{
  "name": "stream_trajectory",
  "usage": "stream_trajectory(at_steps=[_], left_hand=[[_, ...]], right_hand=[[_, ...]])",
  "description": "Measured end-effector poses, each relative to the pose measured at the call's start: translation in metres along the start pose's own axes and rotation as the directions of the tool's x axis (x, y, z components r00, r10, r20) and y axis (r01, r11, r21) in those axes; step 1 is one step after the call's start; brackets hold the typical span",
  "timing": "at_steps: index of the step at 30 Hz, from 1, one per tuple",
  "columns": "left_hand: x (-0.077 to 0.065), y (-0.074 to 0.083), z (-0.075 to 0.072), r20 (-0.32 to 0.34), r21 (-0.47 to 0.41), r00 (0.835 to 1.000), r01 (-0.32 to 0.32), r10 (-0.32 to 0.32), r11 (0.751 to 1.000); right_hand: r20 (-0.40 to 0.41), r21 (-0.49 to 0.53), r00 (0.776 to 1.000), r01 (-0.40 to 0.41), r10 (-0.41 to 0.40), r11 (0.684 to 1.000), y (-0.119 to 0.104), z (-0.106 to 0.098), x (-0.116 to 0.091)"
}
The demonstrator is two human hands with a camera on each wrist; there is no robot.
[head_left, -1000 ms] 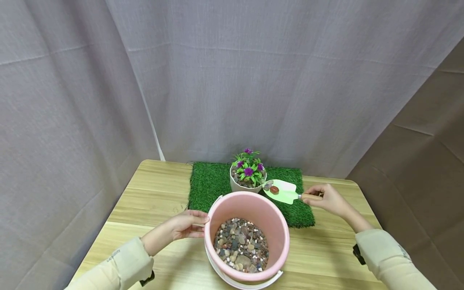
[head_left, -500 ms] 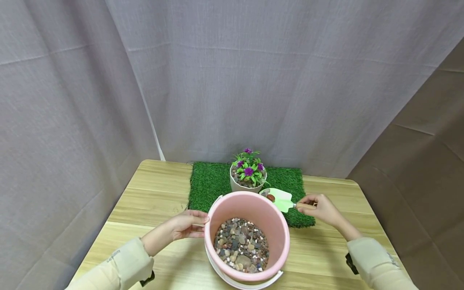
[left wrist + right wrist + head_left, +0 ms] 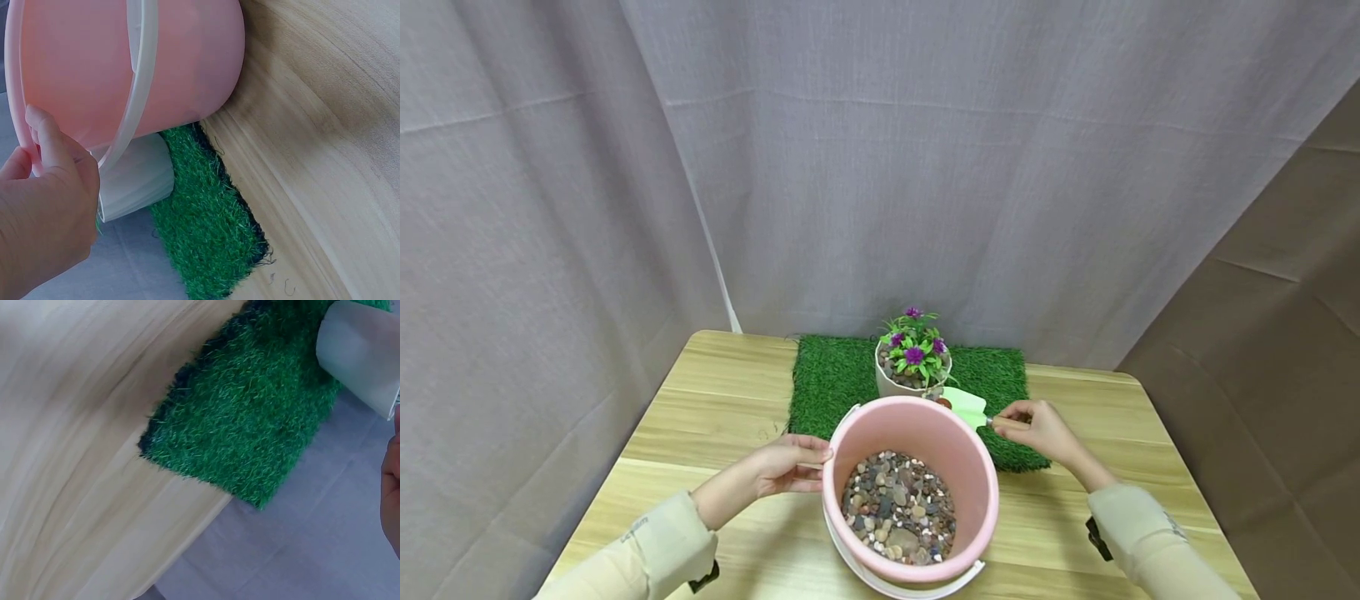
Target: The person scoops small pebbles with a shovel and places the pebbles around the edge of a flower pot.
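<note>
A pink bucket [image 3: 977, 467] stands at the front of the table, holding many mixed pebbles [image 3: 898, 508]. My left hand [image 3: 793, 463] pinches its rim on the left side; the left wrist view shows the thumb and fingers around the bucket's [image 3: 187, 56] edge. In my right hand [image 3: 1037, 429] is the wooden handle of a pale green garden trowel [image 3: 966, 404]. A reddish-brown stone [image 3: 943, 402] and some greyish ones lie at the blade's tip, partly behind the bucket rim. Just behind stands a white flowerpot [image 3: 891, 385] with purple flowers [image 3: 914, 354] and pebbles inside.
A mat of artificial grass [image 3: 835, 379] lies under the pot, at the back of the wooden table [image 3: 722, 375]. The bucket's white handle [image 3: 925, 592] hangs down at its front. Grey curtains [image 3: 880, 183] close off the back and left.
The right hand has carried the trowel left and slightly down, from beside the flowerpot toward the bucket's far rim. The left hand and bucket have stayed in place.
</note>
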State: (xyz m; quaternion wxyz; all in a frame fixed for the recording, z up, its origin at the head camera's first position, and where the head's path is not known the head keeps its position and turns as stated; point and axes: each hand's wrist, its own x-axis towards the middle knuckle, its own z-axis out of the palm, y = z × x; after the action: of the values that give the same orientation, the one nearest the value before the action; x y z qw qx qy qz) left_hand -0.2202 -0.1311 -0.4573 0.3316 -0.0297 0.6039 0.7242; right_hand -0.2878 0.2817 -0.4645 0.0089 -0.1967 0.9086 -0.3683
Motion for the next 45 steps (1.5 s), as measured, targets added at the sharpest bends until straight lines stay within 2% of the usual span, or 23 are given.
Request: stream_trajectory(at_steps=[5,12,21,27,34,45], left_hand=[[0.0,0.001,0.0,0.004,-0.001,1.0,0.0,0.0,1.0],[0.0,0.001,0.0,-0.001,-0.003,1.0,-0.001,0.001,1.0],[0.0,0.001,-0.001,-0.003,0.006,1.0,0.004,-0.004,1.0],[-0.002,0.002,-0.001,0.007,0.012,1.0,0.005,-0.005,1.0],[-0.002,0.002,0.001,0.009,0.005,1.0,0.005,-0.005,1.0],[-0.003,0.004,0.001,-0.002,0.008,1.0,0.012,-0.011,1.0]], right_hand=[[0.002,0.0,1.0,0.005,-0.005,1.0,-0.007,0.003,0.011],[0.046,0.006,0.999,-0.024,0.024,1.0,-0.026,0.001,0.029],[0.078,-0.102,0.996,-0.039,0.047,0.994,-0.05,-0.003,0.048],[0.103,-0.188,0.995,0.018,0.002,0.982,-0.071,-0.013,0.058],[0.163,-0.261,0.985,-0.012,0.057,0.965,-0.095,-0.031,0.064],[0.212,-0.309,0.976,0.02,0.049,0.951,-0.104,-0.056,0.052]])
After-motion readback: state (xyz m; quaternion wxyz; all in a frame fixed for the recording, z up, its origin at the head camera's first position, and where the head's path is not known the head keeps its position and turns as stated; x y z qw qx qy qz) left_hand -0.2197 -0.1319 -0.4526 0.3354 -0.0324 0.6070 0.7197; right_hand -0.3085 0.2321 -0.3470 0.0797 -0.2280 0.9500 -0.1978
